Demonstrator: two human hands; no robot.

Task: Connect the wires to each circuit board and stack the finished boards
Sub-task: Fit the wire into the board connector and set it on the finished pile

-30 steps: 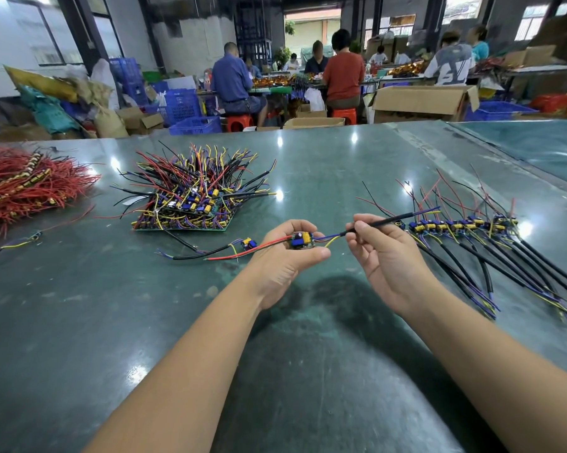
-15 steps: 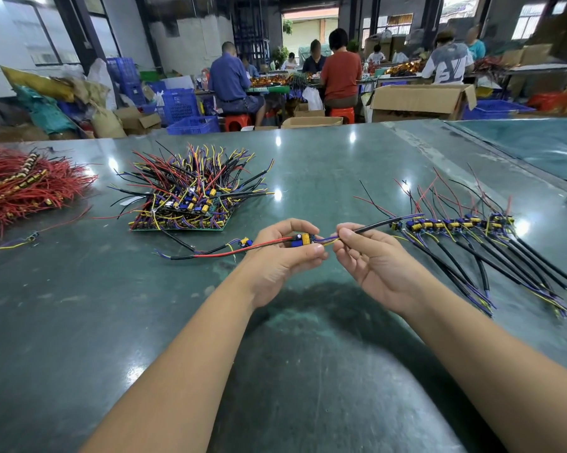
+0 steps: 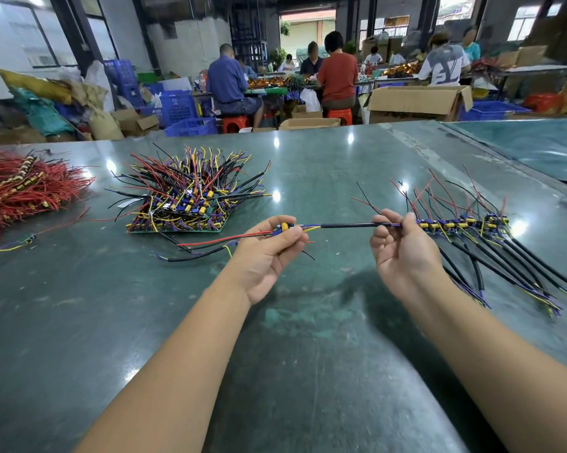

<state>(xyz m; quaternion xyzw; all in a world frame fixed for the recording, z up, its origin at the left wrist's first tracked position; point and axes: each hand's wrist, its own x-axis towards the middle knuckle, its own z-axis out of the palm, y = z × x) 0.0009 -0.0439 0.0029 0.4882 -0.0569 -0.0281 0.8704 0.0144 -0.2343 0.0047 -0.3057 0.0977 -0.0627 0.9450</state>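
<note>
Partly hidden under the curled fingers of the left hand (image 3: 270, 248), a small circuit board (image 3: 283, 228) with blue and yellow parts is pinched above the green table (image 3: 308, 371); its underside cannot be seen. From it a black sheathed cable (image 3: 347, 225) is stretched level to the right hand (image 3: 403, 246), where its end is gripped between thumb and forefinger, the tip being lost behind them. Red and black leads (image 3: 216, 245) trail from the board past the left hand onto the table. Just beyond and to the right of the right hand a row of wired boards (image 3: 461, 223) is laid out, its black cables running off toward the frame edge, where they are cut off. Beyond the left hand a stack of finished boards (image 3: 184, 207) is seen, bristling with wires that mask the individual boards. Far to the left of that hand a heap of red wires (image 3: 24, 188) is cropped by the frame.
</note>
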